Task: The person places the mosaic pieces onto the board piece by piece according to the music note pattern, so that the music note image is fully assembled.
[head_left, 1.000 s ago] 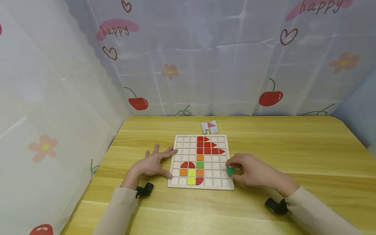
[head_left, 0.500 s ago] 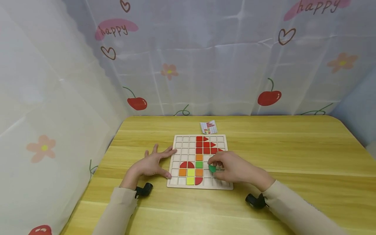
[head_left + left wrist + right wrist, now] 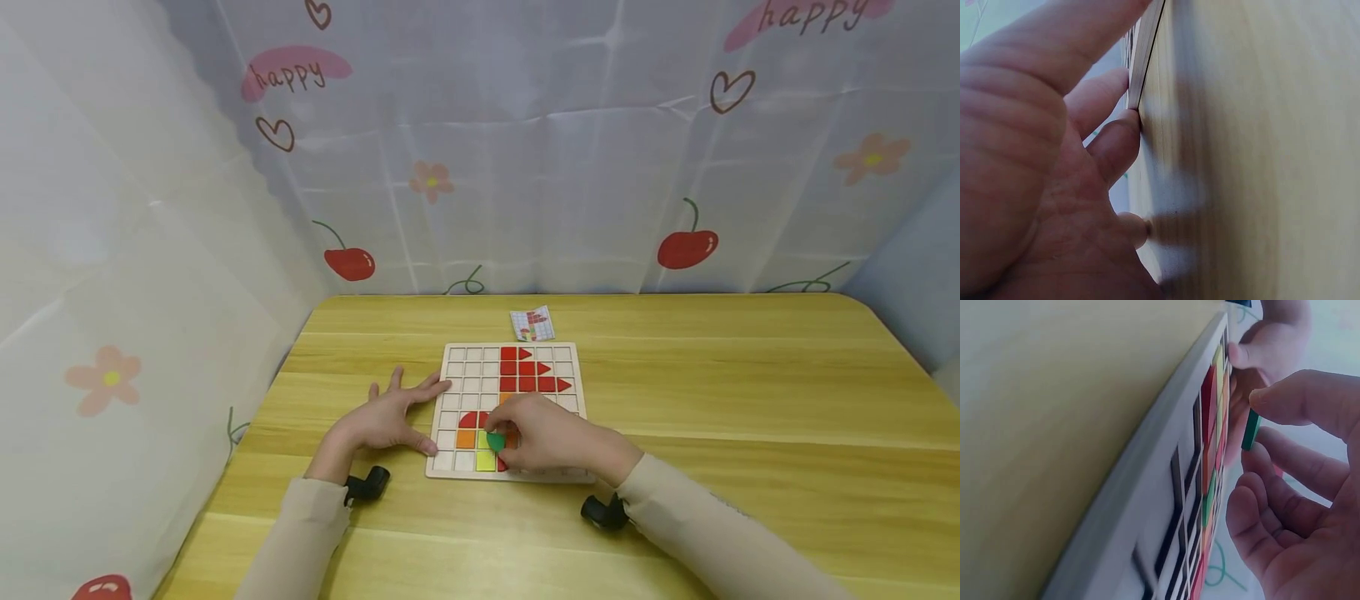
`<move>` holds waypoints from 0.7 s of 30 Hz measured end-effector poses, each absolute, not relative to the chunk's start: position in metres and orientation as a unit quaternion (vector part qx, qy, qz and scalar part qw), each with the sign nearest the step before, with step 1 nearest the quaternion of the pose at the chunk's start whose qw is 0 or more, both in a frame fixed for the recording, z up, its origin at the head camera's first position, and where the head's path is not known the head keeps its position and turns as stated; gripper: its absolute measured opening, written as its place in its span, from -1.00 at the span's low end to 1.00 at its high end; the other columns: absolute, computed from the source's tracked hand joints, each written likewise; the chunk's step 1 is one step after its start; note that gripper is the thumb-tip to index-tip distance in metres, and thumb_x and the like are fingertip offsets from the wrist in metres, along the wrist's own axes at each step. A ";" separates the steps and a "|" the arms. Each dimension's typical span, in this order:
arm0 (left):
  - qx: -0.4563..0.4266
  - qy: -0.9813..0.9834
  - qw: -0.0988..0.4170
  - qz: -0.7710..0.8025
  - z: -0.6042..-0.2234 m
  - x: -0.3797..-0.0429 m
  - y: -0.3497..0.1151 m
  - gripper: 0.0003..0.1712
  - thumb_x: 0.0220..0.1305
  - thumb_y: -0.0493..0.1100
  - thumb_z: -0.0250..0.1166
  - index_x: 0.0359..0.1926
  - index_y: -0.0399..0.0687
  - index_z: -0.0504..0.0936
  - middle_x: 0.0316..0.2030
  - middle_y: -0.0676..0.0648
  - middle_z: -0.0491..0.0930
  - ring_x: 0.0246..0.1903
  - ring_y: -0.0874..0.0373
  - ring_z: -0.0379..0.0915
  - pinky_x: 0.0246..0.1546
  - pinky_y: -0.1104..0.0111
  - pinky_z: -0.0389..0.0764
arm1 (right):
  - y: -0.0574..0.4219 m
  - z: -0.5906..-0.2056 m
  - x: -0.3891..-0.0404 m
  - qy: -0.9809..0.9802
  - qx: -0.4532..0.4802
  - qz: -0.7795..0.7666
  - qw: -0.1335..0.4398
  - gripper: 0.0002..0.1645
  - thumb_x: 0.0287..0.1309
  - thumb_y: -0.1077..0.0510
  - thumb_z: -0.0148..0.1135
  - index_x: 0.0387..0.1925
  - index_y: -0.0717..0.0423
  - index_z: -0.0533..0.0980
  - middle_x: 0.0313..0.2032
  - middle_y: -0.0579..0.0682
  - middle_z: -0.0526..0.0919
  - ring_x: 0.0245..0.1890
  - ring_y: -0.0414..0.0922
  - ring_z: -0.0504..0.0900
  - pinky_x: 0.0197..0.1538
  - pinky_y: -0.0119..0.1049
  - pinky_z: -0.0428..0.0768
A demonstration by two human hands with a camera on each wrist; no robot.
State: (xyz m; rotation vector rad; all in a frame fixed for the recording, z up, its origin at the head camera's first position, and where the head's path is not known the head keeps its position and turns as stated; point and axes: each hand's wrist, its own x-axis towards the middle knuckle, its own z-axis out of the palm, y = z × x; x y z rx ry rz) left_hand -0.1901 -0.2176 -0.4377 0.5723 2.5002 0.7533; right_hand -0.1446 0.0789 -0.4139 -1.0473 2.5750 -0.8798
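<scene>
A wooden grid board (image 3: 457,368) lies on the table with red, orange, yellow and green pieces set in its cells. My right hand (image 3: 551,437) is over the lower middle of the board, pinching a green piece (image 3: 496,442) with a curved edge between thumb and fingers. In the right wrist view the green piece (image 3: 1250,429) stands on edge, apart from the board's surface. My left hand (image 3: 386,419) lies spread at the board's left side, its thumb and a fingertip on the edge. Several pieces under the right hand are hidden in the head view.
Behind the board lies a small printed pattern card (image 3: 532,324) with a coloured design on a grid. The wooden table (image 3: 712,375) reaches back to a patterned curtain (image 3: 525,167). A black wrist camera (image 3: 603,512) sits at my right sleeve.
My right hand has carried the green piece leftward from the board's right edge to above the yellow and orange squares. The left hand has stayed at the board's left edge.
</scene>
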 end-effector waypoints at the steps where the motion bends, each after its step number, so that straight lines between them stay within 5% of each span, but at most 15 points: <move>1: 0.209 0.910 0.231 0.273 -0.438 -0.190 -0.218 0.23 -0.12 0.28 0.61 0.58 0.50 0.19 0.63 0.22 -0.05 0.60 -0.29 -0.76 0.39 -0.42 -0.67 | 0.076 -0.414 -0.145 0.878 -0.355 -0.299 0.117 -0.72 0.12 0.17 0.44 -0.09 0.01 0.71 -0.30 -0.18 0.65 -0.33 -0.22 0.52 -0.25 -0.42 0.53; 21: 0.217 0.905 0.235 0.282 -0.433 -0.190 -0.219 0.22 -0.08 0.27 0.60 0.59 0.42 0.19 0.63 0.22 -0.04 0.59 -0.31 -0.77 0.39 -0.43 -0.66 | 0.037 -0.421 -0.145 0.870 -0.395 -0.267 0.123 -0.81 0.17 0.14 0.41 -0.15 -0.06 0.70 -0.24 -0.25 0.69 -0.19 -0.25 0.58 0.01 -0.39 0.58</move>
